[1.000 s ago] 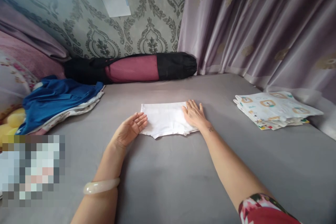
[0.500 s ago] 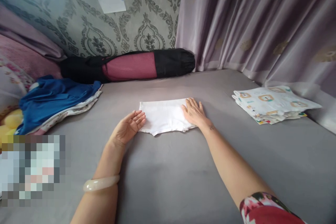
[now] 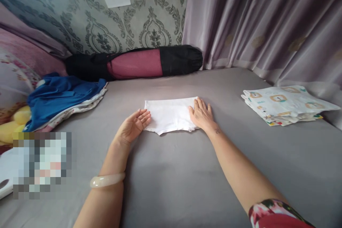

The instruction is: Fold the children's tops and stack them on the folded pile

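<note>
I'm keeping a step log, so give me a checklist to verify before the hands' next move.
1. White garment spread on the grey sheet: ok, though its near edge is uneven.
2. Right hand palm down on it: ok.
3. Left hand palm down: not ok; its palm shows.
4. Left-hand contact with the garment: cannot tell; the fingers overlap its edge in view.
5. Printed cloth stack apart from it: ok.
6. Blue cloth smooth: not ok, rumpled.

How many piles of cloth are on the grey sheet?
2: a blue-topped pile at the left, a printed pile at the right. The pixelated patch, lower left, may hide another.
</note>
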Motion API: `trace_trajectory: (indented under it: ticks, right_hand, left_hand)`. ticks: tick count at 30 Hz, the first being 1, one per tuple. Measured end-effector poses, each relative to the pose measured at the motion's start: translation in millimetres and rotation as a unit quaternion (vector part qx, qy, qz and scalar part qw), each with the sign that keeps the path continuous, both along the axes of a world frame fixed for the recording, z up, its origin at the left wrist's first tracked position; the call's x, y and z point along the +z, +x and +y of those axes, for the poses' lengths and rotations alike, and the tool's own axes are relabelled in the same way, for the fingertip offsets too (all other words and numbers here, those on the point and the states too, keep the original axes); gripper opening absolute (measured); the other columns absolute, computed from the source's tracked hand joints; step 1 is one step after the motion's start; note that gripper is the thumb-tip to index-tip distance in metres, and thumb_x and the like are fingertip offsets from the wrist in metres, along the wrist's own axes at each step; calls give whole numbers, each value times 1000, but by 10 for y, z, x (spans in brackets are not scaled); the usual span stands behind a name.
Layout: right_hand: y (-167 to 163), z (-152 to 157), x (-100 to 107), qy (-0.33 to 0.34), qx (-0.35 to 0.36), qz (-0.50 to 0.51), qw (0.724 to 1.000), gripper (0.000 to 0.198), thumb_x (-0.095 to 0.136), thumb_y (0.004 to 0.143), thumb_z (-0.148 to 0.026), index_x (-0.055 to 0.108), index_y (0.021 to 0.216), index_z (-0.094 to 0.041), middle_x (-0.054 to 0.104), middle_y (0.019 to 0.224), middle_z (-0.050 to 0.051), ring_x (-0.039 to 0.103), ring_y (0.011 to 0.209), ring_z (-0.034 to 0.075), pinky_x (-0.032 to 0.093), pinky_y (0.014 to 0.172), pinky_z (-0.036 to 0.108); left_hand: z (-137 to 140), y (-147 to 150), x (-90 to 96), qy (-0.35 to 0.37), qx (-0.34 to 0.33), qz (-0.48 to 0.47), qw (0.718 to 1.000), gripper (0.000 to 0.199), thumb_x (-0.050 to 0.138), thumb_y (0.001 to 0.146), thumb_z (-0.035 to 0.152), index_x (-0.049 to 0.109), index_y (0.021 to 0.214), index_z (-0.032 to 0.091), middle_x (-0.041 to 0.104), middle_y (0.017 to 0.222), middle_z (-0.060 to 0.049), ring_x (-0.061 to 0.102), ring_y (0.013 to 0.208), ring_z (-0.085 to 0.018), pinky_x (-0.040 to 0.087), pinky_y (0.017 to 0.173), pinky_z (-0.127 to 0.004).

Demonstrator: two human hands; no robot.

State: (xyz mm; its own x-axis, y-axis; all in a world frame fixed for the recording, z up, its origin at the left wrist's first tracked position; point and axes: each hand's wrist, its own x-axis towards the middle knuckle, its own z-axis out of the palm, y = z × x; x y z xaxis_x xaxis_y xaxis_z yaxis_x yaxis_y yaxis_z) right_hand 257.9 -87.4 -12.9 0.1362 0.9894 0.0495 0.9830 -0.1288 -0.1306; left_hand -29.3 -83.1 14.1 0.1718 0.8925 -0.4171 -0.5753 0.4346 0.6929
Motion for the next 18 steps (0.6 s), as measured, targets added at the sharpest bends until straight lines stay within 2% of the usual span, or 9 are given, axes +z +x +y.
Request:
trace_trajectory:
  ticks: [6,8,11,14,18]
  right_hand:
    - [-104,-27,53,31,22,-8,999,60,22,100,-37,34,148,-4,26,158,19,22,146,30,14,117,53]
    - [-190,-50,87,29,41,4,999,59,22,100,-37,34,149,-4,25,158,19,20,147,30,15,117,53]
    - [-307,-82,105,27,74,15,997,59,22,101,-39,32,150,-6,22,159,18,19,147,29,15,117,52]
    - [-361,-97,72,22,91,16,995,60,22,101,-40,31,151,-9,20,160,16,17,148,28,13,118,52]
    - [-360,-99,21,5,91,23,996,60,22,101,-42,32,151,-11,22,160,15,18,148,28,13,118,52]
  left_hand:
    - [-15,44,11,14,-5,33,999,13,53,90,15,65,91,9,69,86,-11,69,77,-15,59,71,-26]
    - [-31,92,1,46,-2,68,997,10,61,86,17,65,92,10,69,86,-10,69,77,-14,58,72,-26]
    - [-58,196,-55,125,5,157,980,23,72,79,27,64,95,13,68,91,-8,67,80,-14,56,77,-28]
    - [-76,298,-143,223,2,297,929,29,69,80,39,64,99,17,68,97,-7,66,89,-17,53,85,-32]
    - [-88,363,-222,345,-50,480,805,24,65,83,35,65,101,20,66,112,-9,60,110,-25,47,98,-39]
